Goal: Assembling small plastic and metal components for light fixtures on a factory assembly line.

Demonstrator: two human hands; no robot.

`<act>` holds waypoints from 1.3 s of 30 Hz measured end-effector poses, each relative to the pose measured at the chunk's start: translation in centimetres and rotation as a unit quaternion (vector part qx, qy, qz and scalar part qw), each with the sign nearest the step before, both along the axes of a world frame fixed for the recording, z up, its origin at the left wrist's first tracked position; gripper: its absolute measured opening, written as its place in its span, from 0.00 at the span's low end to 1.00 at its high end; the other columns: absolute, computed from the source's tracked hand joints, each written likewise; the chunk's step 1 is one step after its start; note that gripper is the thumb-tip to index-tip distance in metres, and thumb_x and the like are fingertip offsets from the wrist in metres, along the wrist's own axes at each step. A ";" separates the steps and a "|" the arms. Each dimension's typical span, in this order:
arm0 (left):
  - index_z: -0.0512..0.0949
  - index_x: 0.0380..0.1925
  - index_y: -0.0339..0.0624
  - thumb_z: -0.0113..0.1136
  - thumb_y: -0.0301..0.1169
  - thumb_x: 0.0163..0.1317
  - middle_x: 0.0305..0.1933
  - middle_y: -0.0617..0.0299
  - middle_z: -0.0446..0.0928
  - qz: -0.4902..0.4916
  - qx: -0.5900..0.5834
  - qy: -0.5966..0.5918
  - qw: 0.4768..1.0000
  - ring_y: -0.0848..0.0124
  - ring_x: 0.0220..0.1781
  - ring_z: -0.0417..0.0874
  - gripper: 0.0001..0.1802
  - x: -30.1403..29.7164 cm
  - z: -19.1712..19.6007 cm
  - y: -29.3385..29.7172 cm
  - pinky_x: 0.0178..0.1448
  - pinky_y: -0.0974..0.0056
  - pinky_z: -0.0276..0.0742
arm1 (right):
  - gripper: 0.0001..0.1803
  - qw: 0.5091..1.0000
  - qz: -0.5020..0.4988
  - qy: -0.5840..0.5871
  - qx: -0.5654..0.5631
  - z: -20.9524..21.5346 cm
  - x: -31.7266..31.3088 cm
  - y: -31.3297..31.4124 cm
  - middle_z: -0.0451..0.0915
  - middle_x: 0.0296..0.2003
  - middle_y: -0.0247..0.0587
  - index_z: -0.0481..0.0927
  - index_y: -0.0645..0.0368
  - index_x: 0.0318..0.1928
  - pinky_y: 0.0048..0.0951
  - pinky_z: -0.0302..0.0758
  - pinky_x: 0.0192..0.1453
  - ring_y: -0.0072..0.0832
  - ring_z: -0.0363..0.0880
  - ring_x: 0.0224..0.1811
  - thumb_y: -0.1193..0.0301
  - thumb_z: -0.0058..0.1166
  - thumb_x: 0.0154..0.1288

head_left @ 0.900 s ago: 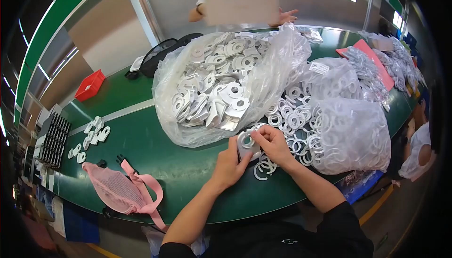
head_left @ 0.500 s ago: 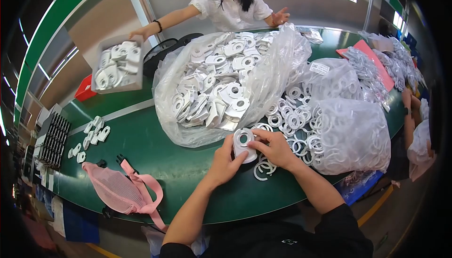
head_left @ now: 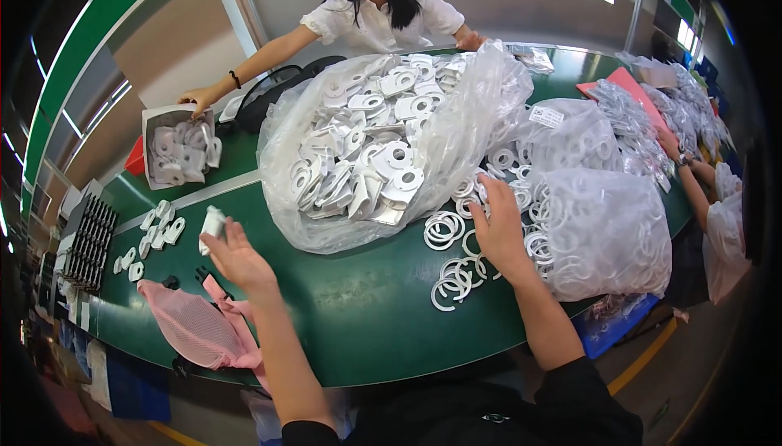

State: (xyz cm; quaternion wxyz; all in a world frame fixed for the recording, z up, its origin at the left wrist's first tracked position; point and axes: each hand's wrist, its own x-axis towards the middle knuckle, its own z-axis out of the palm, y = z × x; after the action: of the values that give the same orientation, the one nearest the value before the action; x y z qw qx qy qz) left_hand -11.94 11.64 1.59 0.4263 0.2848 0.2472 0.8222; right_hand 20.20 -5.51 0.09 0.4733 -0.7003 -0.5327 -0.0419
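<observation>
My left hand point(head_left: 242, 260) is stretched out to the left above the table, its fingers extended and apart. A white plastic part point(head_left: 213, 229) with a rounded shape stands tilted at its fingertips. Whether it still touches the thumb is hard to tell. My right hand point(head_left: 501, 230) is over the loose white rings point(head_left: 444, 230), fingers apart, with nothing visible in it. Beyond both hands, a large clear plastic bag point(head_left: 281, 189) lies spread open, heaped with white parts point(head_left: 399, 155) that each have a round hole.
Similar parts point(head_left: 161, 230) lie at the left, near a black rack point(head_left: 85, 242) and a pink mesh bag point(head_left: 191, 324). Across the table, a person's hand point(head_left: 202, 97) grips a box of parts point(head_left: 147, 149). A clear bag of rings point(head_left: 611, 234) stands at the right.
My left hand has swung left with the white part, away from my right hand. My right hand has let go of it and moved to the rings. The other person's box has come down leftward.
</observation>
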 end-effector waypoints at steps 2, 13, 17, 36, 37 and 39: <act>0.42 0.60 0.21 0.55 0.46 0.63 0.70 0.43 0.40 0.037 -0.028 0.011 0.999 0.60 0.74 0.44 0.45 0.2 0.8 -0.4 0.73 0.56 0.50 | 0.24 0.995 -0.051 -0.085 0.007 -0.3 0.0 -0.2 0.68 0.52 0.52 0.66 0.67 0.56 0.36 0.66 0.56 0.44 0.68 0.50 0.79 0.52 0.57; 0.67 0.56 0.38 0.53 0.26 0.60 0.57 0.50 0.69 0.056 0.140 0.671 0.727 0.55 0.61 0.67 0.23 8.6 -1.5 -4.6 0.65 0.57 0.60 | 0.24 0.988 0.021 -0.134 -0.081 -0.4 -0.1 -0.3 0.70 0.51 0.47 0.71 0.63 0.53 0.38 0.66 0.54 0.41 0.66 0.53 0.80 0.54 0.51; 0.73 0.50 0.39 0.57 0.27 0.57 0.59 0.53 0.69 0.035 0.168 0.744 0.646 0.52 0.61 0.66 0.19 9.2 -2.9 -4.1 0.64 0.53 0.60 | 0.25 0.980 -0.043 -0.180 -0.074 -0.3 -0.5 -0.1 0.72 0.50 0.43 0.72 0.60 0.52 0.39 0.66 0.54 0.39 0.66 0.53 0.78 0.56 0.50; 0.65 0.46 0.38 0.50 0.22 0.63 0.39 0.55 0.77 -0.350 -0.060 0.162 0.921 0.72 0.36 0.79 0.12 10.1 -2.1 -7.5 0.41 0.68 0.79 | 0.20 0.988 0.118 0.092 0.024 1.3 -1.7 0.0 0.71 0.33 0.37 0.76 0.58 0.49 0.24 0.69 0.35 0.26 0.69 0.31 0.77 0.59 0.52; 0.61 0.51 0.40 0.49 0.21 0.64 0.40 0.53 0.77 -0.404 -0.100 0.108 0.903 0.71 0.37 0.79 0.16 10.5 -1.9 -8.1 0.43 0.68 0.79 | 0.20 0.968 0.170 0.184 0.031 1.0 -2.1 0.1 0.71 0.34 0.34 0.74 0.60 0.51 0.21 0.69 0.36 0.22 0.70 0.33 0.79 0.56 0.55; 0.58 0.55 0.42 0.50 0.20 0.63 0.46 0.51 0.75 -0.443 -0.106 0.109 0.884 0.70 0.42 0.79 0.22 11.0 -2.6 -8.6 0.45 0.68 0.79 | 0.17 0.903 0.263 0.336 0.041 0.2 -2.7 0.4 0.74 0.38 0.30 0.73 0.64 0.52 0.17 0.70 0.39 0.15 0.70 0.35 0.79 0.52 0.61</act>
State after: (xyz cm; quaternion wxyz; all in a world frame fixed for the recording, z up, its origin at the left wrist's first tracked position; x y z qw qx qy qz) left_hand -0.94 2.99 -1.05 0.7439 0.4056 0.2265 0.4805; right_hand 17.49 -5.07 0.32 0.6462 -0.4874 -0.5046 0.3004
